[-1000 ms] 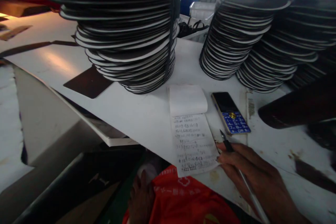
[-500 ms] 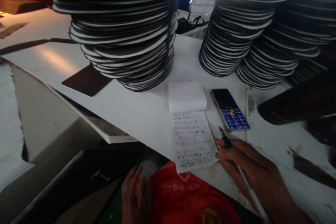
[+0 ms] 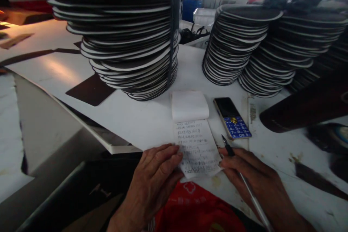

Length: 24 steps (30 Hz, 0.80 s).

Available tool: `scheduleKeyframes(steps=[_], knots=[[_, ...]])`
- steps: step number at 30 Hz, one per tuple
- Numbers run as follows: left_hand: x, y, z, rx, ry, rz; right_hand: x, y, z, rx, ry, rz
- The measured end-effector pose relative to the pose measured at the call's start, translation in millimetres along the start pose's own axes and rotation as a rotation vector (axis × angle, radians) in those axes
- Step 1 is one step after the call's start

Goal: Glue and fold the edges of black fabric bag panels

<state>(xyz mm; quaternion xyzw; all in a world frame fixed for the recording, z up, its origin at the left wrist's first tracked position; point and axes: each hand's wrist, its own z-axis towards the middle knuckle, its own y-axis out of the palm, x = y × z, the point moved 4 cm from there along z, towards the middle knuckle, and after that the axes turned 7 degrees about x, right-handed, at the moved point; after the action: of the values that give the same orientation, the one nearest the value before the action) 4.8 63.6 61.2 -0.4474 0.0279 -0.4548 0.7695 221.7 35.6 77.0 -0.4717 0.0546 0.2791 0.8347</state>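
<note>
Pinning the notepad [image 3: 197, 148] flat is what my left hand [image 3: 152, 183] is for: its fingers lie spread and relaxed, gripping nothing, with the tips pressing the pad's left edge so the written page, which overhangs the near edge of the white table [image 3: 152, 119], does not curl or slide. The pad's upper sheets are folded back above the page, leaving the lines of figures open to read. My right hand [image 3: 250, 177] rests just right of the notepad, fingers closed round a pen [image 3: 231, 152]. The nib points up and away beside the page's right edge rather than on the paper, and the barrel runs back along my hand toward the wrist. A blue-keyed phone [image 3: 232, 117] lies just right of the notepad's top half, face up. Behind the notepad stand tall stacks of dark, white-edged cut pieces [image 3: 130, 43], and a red bag [image 3: 195, 206] sits below the pad, between my wrists.
</note>
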Motion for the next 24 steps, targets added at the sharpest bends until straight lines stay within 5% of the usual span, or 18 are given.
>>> scheduleKeyframes(steps=[12,24], knots=[[-4.5,-2.3,-5.4,0.052,-0.074,-0.084,4.4,1.2,-1.3,-0.003,-0.104,-0.064],[-5.3,-5.9,-4.8,-0.037,-0.096,-0.096,-1.0,1.7,1.0,-0.006,0.029,0.03]])
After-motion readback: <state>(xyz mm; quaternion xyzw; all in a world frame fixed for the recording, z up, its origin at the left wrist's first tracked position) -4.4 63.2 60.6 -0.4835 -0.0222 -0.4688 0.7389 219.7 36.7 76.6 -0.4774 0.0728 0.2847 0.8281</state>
